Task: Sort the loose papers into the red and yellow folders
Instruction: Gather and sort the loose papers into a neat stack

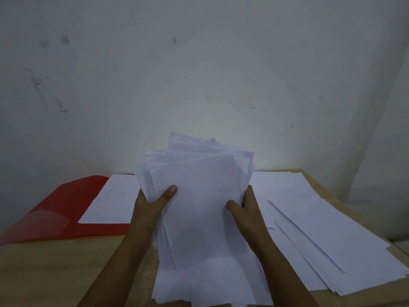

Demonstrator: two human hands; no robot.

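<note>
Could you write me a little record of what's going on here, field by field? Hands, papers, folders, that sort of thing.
left hand: grips the left edge of the paper stack, thumb on its front
right hand: grips the stack's right edge
paper stack: untidy, sheets fanned at the top, held upright over the table
red folder: lies open on the table at the left, one white sheet on it
yellow folder: not in view
loose papers: spread overlapping on the table at the right
table: light wooden top
</note>
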